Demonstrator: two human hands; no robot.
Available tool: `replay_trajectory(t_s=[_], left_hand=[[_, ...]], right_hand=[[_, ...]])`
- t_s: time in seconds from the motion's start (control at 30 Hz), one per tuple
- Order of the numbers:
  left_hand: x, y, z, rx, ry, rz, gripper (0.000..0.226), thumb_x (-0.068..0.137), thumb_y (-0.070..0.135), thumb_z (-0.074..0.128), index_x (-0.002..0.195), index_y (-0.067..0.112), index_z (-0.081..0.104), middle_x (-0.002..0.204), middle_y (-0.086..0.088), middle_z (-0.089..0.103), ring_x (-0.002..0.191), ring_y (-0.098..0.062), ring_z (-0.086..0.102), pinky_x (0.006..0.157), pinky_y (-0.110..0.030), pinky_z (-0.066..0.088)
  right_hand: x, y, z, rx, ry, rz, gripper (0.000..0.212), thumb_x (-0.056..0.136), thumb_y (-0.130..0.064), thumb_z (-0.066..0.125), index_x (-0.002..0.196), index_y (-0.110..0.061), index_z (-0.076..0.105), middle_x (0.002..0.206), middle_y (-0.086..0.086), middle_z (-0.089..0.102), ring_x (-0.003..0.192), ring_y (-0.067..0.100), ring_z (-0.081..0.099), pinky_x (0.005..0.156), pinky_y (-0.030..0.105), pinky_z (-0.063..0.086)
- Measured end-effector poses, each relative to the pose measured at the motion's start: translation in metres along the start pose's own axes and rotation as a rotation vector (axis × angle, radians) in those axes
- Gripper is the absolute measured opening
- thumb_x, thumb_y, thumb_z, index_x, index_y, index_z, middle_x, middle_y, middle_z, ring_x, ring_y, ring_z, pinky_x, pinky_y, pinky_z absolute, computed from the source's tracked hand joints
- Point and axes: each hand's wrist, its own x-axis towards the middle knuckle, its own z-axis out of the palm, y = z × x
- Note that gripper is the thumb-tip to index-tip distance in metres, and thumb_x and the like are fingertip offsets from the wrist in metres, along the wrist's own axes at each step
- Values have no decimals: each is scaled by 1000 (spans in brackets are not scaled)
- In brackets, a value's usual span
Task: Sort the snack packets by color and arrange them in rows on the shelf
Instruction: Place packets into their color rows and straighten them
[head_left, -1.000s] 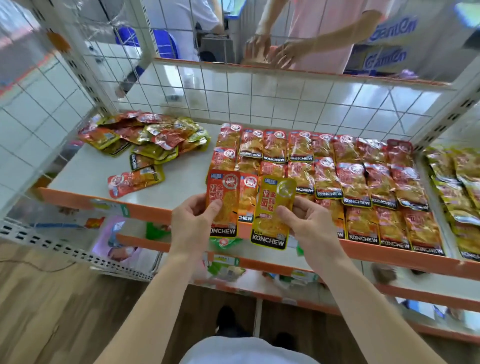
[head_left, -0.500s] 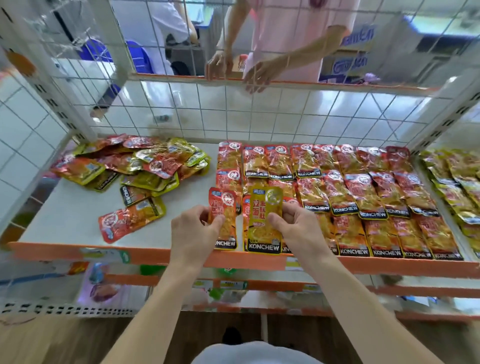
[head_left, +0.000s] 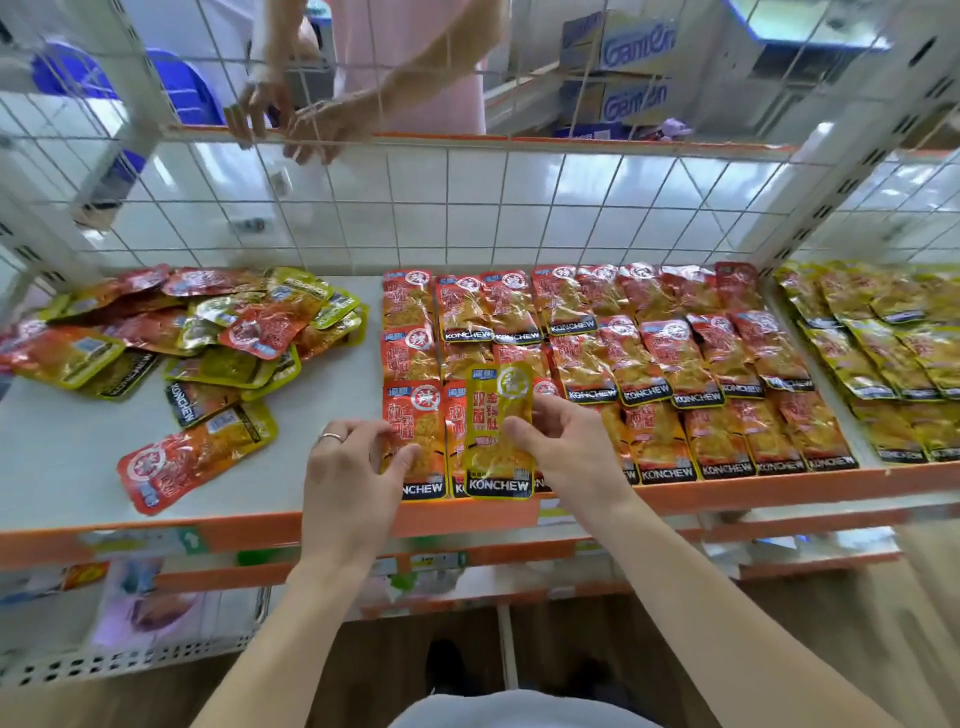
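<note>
Now the red foil snack packet (head_left: 422, 413) has come down flat on the white shelf (head_left: 67, 457), fronting the leftmost red column, with the left hand (head_left: 348, 467) pinching its edge. The right hand (head_left: 566, 447) grips the yellow foil snack packet (head_left: 498, 431) above the red rows. It likely belongs with the yellow rows (head_left: 883, 353) at the right.

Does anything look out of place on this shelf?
Yes. The right hand holds a yellow packet over the red rows, where it doesn't match; at left, a loose pile mixes red and yellow.

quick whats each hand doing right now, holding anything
Left hand: pinches the red foil snack packet by its left edge.
Right hand: grips the yellow foil snack packet by its right side.
</note>
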Motion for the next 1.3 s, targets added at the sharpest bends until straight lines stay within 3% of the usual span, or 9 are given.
replay_trajectory(t_s=[0.27, 0.37, 0.5, 0.67, 0.77, 0.87, 1.03, 1.13, 1.3], left_hand=[[-8, 19, 1, -5, 164, -47, 27, 89, 26, 75, 102, 4, 69, 96, -7, 60, 84, -26, 57, 77, -34, 42], [-25, 58, 14, -19, 202, 67, 26, 93, 23, 71, 111, 6, 65, 108, -9, 59, 98, -28, 57, 87, -36, 43], [-52, 125, 49, -18, 143, 270, 43, 95, 39, 56, 125, 8, 62, 129, -8, 55, 123, -26, 50, 105, -38, 41], [-91, 212, 113, -3, 94, 398, 51, 94, 45, 51, 129, 9, 61, 139, -12, 52, 127, -35, 50, 102, -48, 43], [-110, 260, 151, -18, 58, 451, 53, 94, 46, 52, 131, 7, 61, 141, -12, 52, 129, -34, 49, 108, -42, 38], [-124, 300, 179, -13, 18, 507, 52, 96, 45, 53, 132, 8, 59, 145, -11, 51, 131, -34, 49, 113, -25, 25], [-144, 351, 212, 31, 2, 618, 51, 95, 47, 52, 133, 14, 59, 149, -7, 48, 132, -30, 45, 105, -43, 39], [-143, 374, 232, 66, -26, 659, 53, 94, 50, 51, 132, 15, 60, 149, -7, 46, 135, -30, 43, 106, -45, 38], [-141, 399, 261, 62, -63, 713, 50, 93, 51, 51, 128, 17, 63, 143, -8, 51, 130, -31, 45, 101, -52, 46]], right_hand=[[-3, 1, -44, 75, -42, -26, 18, 93, -6, 67, 108, -15, 73, 98, -3, 77, 96, 13, 72, 89, 25, 56], [-14, 4, -79, 89, -52, -49, 30, 94, -1, 64, 96, -30, 71, 92, -14, 77, 93, 6, 72, 86, 20, 55], [-34, 14, -144, 134, -13, -50, 30, 93, 1, 64, 91, -28, 70, 82, -17, 76, 84, 1, 72, 79, 19, 57], [-64, 37, -249, 156, 113, -38, 20, 90, -4, 70, 99, -21, 72, 91, -8, 77, 90, 10, 73, 90, 32, 58], [-82, 52, -314, 175, 212, -23, 23, 88, -7, 73, 110, -10, 72, 96, -2, 77, 92, 13, 73, 94, 35, 57], [-96, 62, -368, 147, 278, -31, 16, 88, -9, 74, 99, -20, 73, 95, -2, 77, 93, 16, 73, 92, 35, 57], [-112, 74, -431, 138, 394, -42, 19, 86, -13, 76, 105, -17, 76, 91, -6, 77, 90, 13, 73, 81, 23, 57], [-118, 78, -456, 126, 430, -42, 19, 88, -12, 74, 92, -31, 73, 82, -18, 75, 83, 0, 71, 74, 13, 54], [-120, 86, -490, 121, 530, -9, 24, 89, -7, 72, 90, -31, 71, 78, -22, 71, 77, -7, 69, 70, 8, 51]])
